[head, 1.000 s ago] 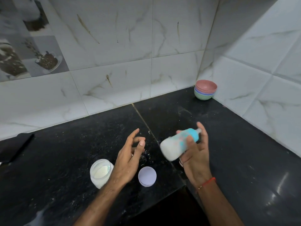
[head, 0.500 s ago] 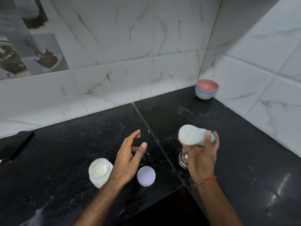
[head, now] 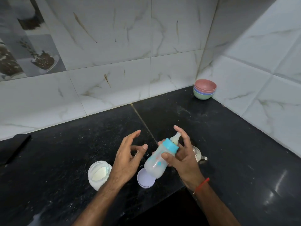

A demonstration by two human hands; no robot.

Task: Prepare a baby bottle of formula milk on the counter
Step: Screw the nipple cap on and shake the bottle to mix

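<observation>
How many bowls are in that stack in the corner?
4 show by rim colour, nested in one stack of bowls in the far right corner of the counter: pink on top, then purple, blue and green at the bottom. More could be hidden inside the stack.

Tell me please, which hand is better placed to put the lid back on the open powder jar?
The left hand. It is empty and open, right between the open jar and the lilac lid on the counter. The right hand is busy holding the baby bottle, tilted.
</observation>
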